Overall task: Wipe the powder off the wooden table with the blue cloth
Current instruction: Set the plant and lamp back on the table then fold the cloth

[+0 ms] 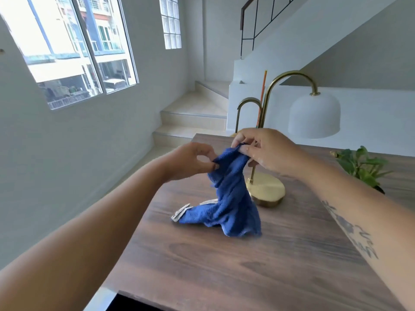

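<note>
A blue cloth [226,198] with a pale hem hangs from both hands over the wooden table [247,265]; its lower folds lie bunched on the tabletop. My left hand [190,160] pinches the cloth's left upper edge between thumb and fingertips. Its top corner is pinched by my right hand [262,149], slightly higher and further back. No powder is plainly visible on the wood around the cloth.
A brass lamp [267,189] with a white dome shade [314,115] stands just behind the cloth. A green potted plant [361,167] sits at the table's right. The table's left edge drops to the floor, with stairs [193,113] beyond.
</note>
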`<state>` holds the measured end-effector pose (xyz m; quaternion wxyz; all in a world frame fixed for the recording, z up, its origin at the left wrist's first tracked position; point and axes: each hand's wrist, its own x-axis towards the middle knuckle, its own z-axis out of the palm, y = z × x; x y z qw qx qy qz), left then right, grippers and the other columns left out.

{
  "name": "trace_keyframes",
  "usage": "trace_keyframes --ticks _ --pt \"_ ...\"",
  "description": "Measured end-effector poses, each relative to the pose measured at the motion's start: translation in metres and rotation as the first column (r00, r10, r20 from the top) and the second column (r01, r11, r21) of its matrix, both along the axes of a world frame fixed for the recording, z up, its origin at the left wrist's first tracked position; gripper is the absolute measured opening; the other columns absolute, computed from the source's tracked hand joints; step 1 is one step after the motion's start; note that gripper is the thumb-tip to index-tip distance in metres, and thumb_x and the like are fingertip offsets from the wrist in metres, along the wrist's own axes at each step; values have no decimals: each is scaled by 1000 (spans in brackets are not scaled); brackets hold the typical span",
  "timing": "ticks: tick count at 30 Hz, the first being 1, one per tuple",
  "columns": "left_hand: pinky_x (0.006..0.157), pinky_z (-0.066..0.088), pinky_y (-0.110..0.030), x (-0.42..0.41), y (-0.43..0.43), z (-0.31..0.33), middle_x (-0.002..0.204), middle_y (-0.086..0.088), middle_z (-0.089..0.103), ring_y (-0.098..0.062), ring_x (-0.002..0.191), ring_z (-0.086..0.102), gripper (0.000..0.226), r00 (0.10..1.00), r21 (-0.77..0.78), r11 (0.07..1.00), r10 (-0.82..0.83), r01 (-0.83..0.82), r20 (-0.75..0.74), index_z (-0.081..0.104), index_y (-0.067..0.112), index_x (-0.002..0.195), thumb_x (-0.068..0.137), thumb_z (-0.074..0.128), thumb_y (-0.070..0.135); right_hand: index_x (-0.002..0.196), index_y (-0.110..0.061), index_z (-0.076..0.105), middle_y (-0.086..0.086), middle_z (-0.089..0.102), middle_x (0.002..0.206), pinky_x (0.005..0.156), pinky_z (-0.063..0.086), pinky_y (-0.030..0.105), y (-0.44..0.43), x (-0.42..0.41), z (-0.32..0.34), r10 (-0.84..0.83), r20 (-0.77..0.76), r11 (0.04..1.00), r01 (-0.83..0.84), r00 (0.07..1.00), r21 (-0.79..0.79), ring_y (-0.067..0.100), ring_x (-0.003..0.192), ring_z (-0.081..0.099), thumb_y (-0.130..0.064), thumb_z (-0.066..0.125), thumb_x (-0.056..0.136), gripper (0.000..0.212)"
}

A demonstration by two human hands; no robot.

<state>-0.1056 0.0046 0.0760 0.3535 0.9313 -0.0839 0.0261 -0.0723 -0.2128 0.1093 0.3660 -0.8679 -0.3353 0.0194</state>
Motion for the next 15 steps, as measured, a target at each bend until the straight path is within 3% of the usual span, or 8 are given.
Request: trace_keyframes --ticks 2,6,9,11,13,15 --pt "63 36 -25 -1 2 10 70 7 55 -12 66 45 17 999 -104 994 33 -31 23 53 18 72 83 66 18 101 -29 64 -3 66 94 79 57 39 -4 4 3 -68 76 998 68 995 2 16 83 66 -21 58 93 13" --pt "58 26 -29 -3 8 26 63 -1 42 -15 61 34 26 999 -111 993 36 -40 -35 43 18 65 80 64 16 89 -18 63 1 65 87 77 54 39 -1 3 8 -131 160 991 135 978 -9 19 79 63 -22 61 91 5" --pt "55 29 -26 -5 14 30 58 6 46 -14 57 37 29 999 -105 994 25 -27 -21 45 18 68 79 72 19 91 -19 56 -2 59 83 71 48 35 3 -1 5 -143 205 983 164 968 -88 17 78 58 -24 57 94 6" --pt "55 38 -22 -6 19 32 62 7 56 -11 58 47 25 999 -83 996 34 -34 5 52 19 81 77 77 22 93 -20 53 -4 59 82 70 48 34 5 -1 -3 -138 170 982 157 976 -109 16 77 57 -23 57 94 4" --pt "64 44 -26 -6 24 36 74 3 64 -12 66 56 24 998 106 993 41 -46 52 60 25 92 76 77 30 95 -20 55 -5 59 82 69 48 32 8 0 -12 -125 140 984 141 982 -106 16 77 58 -20 56 94 2" --pt "64 42 -27 -6 27 40 75 2 62 -15 70 55 16 991 366 928 27 -73 129 66 22 85 79 72 36 96 -18 56 -2 59 87 66 46 32 11 0 -21 -145 185 970 176 972 -165 19 78 57 -18 56 93 3"
